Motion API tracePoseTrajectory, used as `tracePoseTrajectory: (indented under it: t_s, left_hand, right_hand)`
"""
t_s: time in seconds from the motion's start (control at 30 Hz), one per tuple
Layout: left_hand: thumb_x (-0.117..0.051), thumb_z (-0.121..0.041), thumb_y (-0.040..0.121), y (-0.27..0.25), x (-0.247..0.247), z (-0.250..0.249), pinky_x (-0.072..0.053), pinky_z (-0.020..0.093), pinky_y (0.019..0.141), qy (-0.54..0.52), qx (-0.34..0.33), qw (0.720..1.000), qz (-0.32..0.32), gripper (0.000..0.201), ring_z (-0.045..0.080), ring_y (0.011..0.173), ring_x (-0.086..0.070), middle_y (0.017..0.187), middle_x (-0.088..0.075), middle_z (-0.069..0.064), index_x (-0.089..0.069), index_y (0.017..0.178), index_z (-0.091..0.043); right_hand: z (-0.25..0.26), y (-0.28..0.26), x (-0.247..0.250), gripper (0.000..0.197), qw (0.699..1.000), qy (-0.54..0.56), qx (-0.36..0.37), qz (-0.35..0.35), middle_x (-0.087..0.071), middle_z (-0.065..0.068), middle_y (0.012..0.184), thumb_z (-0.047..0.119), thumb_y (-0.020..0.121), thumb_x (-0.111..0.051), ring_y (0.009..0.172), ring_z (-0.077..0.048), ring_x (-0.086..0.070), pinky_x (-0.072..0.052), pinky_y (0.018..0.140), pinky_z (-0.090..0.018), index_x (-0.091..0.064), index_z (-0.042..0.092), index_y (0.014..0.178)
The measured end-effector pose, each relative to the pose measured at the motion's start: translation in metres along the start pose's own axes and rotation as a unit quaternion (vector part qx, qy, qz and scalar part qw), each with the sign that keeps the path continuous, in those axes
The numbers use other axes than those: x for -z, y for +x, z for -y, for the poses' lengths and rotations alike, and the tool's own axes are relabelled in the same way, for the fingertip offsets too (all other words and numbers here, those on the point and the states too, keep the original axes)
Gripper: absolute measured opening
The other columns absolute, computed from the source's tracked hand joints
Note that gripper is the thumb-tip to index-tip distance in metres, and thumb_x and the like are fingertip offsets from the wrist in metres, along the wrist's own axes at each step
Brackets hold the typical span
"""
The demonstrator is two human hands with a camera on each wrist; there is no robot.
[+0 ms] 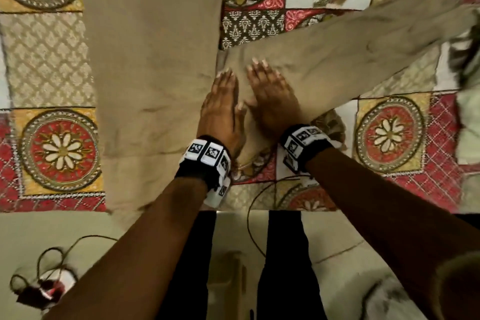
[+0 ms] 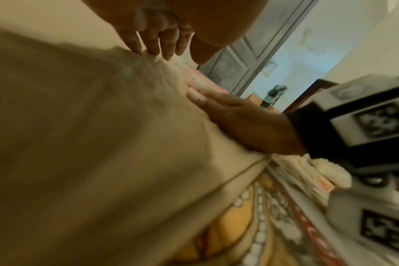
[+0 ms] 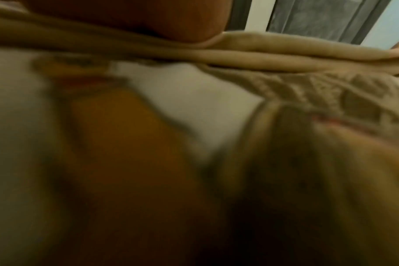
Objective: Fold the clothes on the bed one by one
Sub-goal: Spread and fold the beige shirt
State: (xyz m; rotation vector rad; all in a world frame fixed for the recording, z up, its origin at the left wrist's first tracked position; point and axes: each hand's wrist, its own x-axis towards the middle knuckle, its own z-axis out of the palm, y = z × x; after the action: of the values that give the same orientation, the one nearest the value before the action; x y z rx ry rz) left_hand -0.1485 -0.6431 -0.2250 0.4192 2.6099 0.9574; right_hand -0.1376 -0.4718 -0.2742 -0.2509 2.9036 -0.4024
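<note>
Nearest you, at the foot of the head view, your two forearms reach out over the bed edge, each wrist wrapped in a black band [image 1: 210, 163] carrying white marker blocks. A dark cable [image 1: 253, 213] loops across the pale floor between your legs.

Just beyond the bands, your left hand [image 1: 222, 109] and right hand [image 1: 270, 99] lie side by side, palms down, fingers straight and close together, pressing flat on the tan garment [image 1: 155, 60]. Neither hand grips or pinches the cloth. In the left wrist view the fingers [image 2: 153, 41] of your left hand touch a small ridge of puckered fabric, with the right hand [image 2: 246, 129] flat just beside them.

The garment is plain tan, spread on the patterned bedspread [image 1: 52, 150]. One broad panel runs straight away from you on the left; a narrower, wrinkled part [image 1: 363, 41] angles off to the upper right from under your right hand. A hem line shows near the bed edge.

Both parts are cut off by the frame, so you cannot tell the garment's full shape. Something dark and pale [image 1: 467, 80] at the right edge is too blurred to identify. The right wrist view is mostly smeared; only tan folds [image 3: 285, 52] read clearly there.
</note>
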Motion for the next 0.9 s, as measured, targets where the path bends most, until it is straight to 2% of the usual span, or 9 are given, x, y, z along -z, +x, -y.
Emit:
tracePoseTrajectory:
  t_s: [0.07, 0.13, 0.23, 0.37, 0.47, 0.6, 0.7, 0.8, 0.9]
  left_hand:
    - [-0.043, -0.033, 0.098, 0.010, -0.022, -0.003, -0.019, 0.048, 0.122, 0.061, 0.036, 0.997, -0.015, 0.067, 0.028, 0.152, -0.015, 0.163, -0.021, 0.014, -0.025, 0.155, -0.005]
    - [-0.046, -0.048, 0.097, 0.008, -0.032, 0.000, -0.012, 0.047, 0.123, 0.131, 0.053, 0.990, -0.009, 0.078, 0.025, 0.154, -0.007, 0.166, -0.011, 0.010, -0.016, 0.158, -0.010]
    - [-0.048, -0.066, 0.091, 0.007, -0.038, -0.008, -0.008, 0.046, 0.124, 0.173, 0.063, 0.983, 0.003, 0.094, 0.021, 0.154, 0.001, 0.167, -0.002, 0.006, -0.006, 0.160, -0.016]
    - [-0.049, -0.082, 0.079, 0.012, -0.042, -0.026, -0.006, 0.053, 0.122, 0.225, 0.119, 0.967, 0.014, 0.113, 0.022, 0.154, 0.007, 0.167, 0.006, 0.006, 0.001, 0.160, -0.020]
    - [-0.048, -0.088, 0.072, 0.022, -0.049, -0.045, -0.002, 0.057, 0.122, 0.244, 0.149, 0.958, 0.021, 0.125, 0.027, 0.153, 0.012, 0.166, 0.012, 0.008, 0.004, 0.159, -0.016]
    - [-0.047, -0.088, 0.072, 0.060, -0.079, -0.089, -0.003, 0.054, 0.123, 0.239, 0.117, 0.962, 0.064, 0.127, 0.029, 0.153, 0.013, 0.166, 0.012, 0.010, 0.004, 0.158, -0.009]
    - [-0.047, -0.087, 0.072, 0.096, -0.117, -0.132, -0.004, 0.055, 0.122, 0.219, 0.068, 0.970, 0.076, 0.126, 0.034, 0.152, 0.011, 0.166, 0.010, 0.013, 0.003, 0.159, -0.011]
    - [-0.040, -0.099, 0.060, 0.120, -0.145, -0.161, -0.002, 0.059, 0.120, 0.246, 0.102, 0.962, 0.059, 0.138, 0.039, 0.152, 0.009, 0.166, 0.007, 0.016, 0.001, 0.159, -0.012]
    - [-0.039, -0.105, 0.051, 0.125, -0.154, -0.161, -0.002, 0.060, 0.120, 0.258, 0.129, 0.956, 0.049, 0.147, 0.038, 0.152, 0.008, 0.166, 0.006, 0.014, 0.002, 0.159, -0.013]
  right_hand:
    - [-0.022, -0.002, 0.007, 0.077, 0.999, -0.023, 0.033, 0.006, -0.020, -0.012, 0.167, 0.058, 0.102, -0.032, 0.155, -0.029, -0.017, -0.016, 0.125, -0.046, -0.022, 0.009, 0.160]
    - [-0.042, -0.004, 0.017, 0.087, 0.999, -0.047, 0.010, -0.002, -0.018, -0.011, 0.168, 0.069, 0.097, -0.032, 0.155, -0.027, -0.017, -0.013, 0.126, -0.044, -0.021, 0.009, 0.160]
    - [-0.088, -0.012, 0.033, 0.096, 0.998, -0.067, 0.001, -0.003, -0.017, -0.009, 0.168, 0.078, 0.093, -0.032, 0.155, -0.025, -0.016, -0.014, 0.125, -0.045, -0.020, 0.010, 0.160]
    - [-0.161, -0.014, 0.054, 0.101, 0.997, -0.069, 0.020, 0.005, -0.015, -0.009, 0.169, 0.081, 0.091, -0.033, 0.156, -0.026, -0.013, -0.013, 0.126, -0.045, -0.017, 0.010, 0.161]
    - [-0.217, -0.016, 0.068, 0.101, 0.998, -0.061, 0.029, 0.012, -0.016, -0.008, 0.168, 0.081, 0.091, -0.034, 0.156, -0.025, -0.014, -0.015, 0.125, -0.047, -0.018, 0.011, 0.161]
    - [-0.266, -0.018, 0.086, 0.095, 0.994, -0.080, 0.069, 0.009, -0.019, -0.006, 0.168, 0.077, 0.093, -0.037, 0.155, -0.024, -0.018, -0.015, 0.125, -0.043, -0.020, 0.012, 0.161]
    - [-0.304, -0.020, 0.098, 0.093, 0.995, -0.086, 0.042, -0.013, -0.023, -0.009, 0.167, 0.075, 0.095, -0.038, 0.154, -0.026, -0.022, -0.014, 0.125, -0.045, -0.023, 0.010, 0.160]
    - [-0.344, -0.026, 0.106, 0.095, 0.995, -0.093, 0.019, -0.013, -0.020, -0.007, 0.167, 0.077, 0.093, -0.036, 0.155, -0.025, -0.019, -0.013, 0.125, -0.047, -0.021, 0.012, 0.161]
    - [-0.364, -0.028, 0.107, 0.094, 0.995, -0.093, 0.019, -0.042, -0.020, -0.006, 0.167, 0.077, 0.093, -0.038, 0.155, -0.022, -0.016, -0.013, 0.123, -0.057, -0.022, 0.013, 0.160]
